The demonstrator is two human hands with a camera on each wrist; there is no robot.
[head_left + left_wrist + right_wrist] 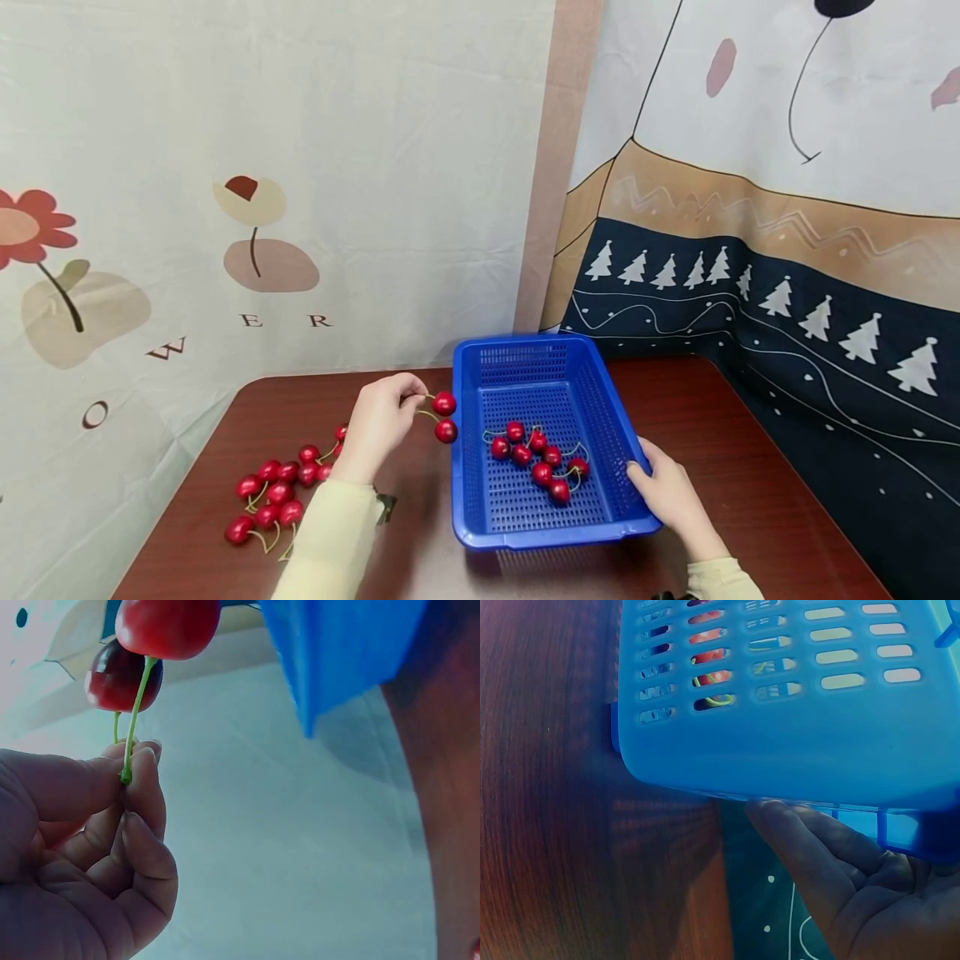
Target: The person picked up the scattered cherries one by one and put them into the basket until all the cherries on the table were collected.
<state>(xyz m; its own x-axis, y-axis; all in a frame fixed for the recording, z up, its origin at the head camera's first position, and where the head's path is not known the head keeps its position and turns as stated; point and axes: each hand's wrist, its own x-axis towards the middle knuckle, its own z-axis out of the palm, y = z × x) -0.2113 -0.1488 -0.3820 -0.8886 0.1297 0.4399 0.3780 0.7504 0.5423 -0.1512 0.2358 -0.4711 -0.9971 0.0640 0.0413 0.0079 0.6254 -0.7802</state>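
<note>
My left hand [382, 421] pinches the stems of two red cherries [446, 417] between thumb and forefinger, and the fruit hangs by the left rim of the blue basket [467, 500]. In the left wrist view, one green stem [136, 724] runs down into the fingertips, with the second cherry [124, 679] behind. Several cherries [542, 473] with stems lie on the basket's perforated floor. The right hand [667, 492] grips the basket's right rim, thumb over the inside; in the right wrist view its fingers [810, 847] curl at the rim.
A loose pile of several cherries [279, 493] lies on the brown table [412, 517], left of the basket and partly hidden by the left forearm. A printed cloth backdrop [405, 208] hangs behind the table, and a dark section with white trees stands along its right side.
</note>
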